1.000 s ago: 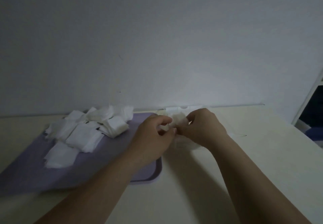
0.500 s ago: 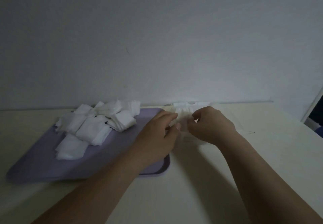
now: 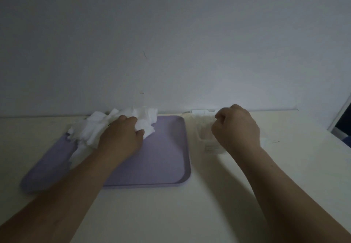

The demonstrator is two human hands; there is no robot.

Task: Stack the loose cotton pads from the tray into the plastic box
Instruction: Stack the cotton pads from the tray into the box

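Resting on the heap of loose white square cotton pads [image 3: 95,128] at the far left of the flat lilac rectangular tray [image 3: 161,157], the left hand [image 3: 121,138] curls its fingers into the heap, thumb pinching a pad. The right hand [image 3: 235,128] hangs fisted over the small clear plastic box [image 3: 205,138] just beside the tray's right edge; whether it holds anything is hidden.

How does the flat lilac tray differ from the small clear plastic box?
The flat lilac tray is opaque; the small clear plastic box is see-through. The tray is wide and shallow; the box is smaller and deeper. The tray bears a heap of white cotton pads under the left hand; the box's contents hide behind the right hand. Both sit on the cream table.
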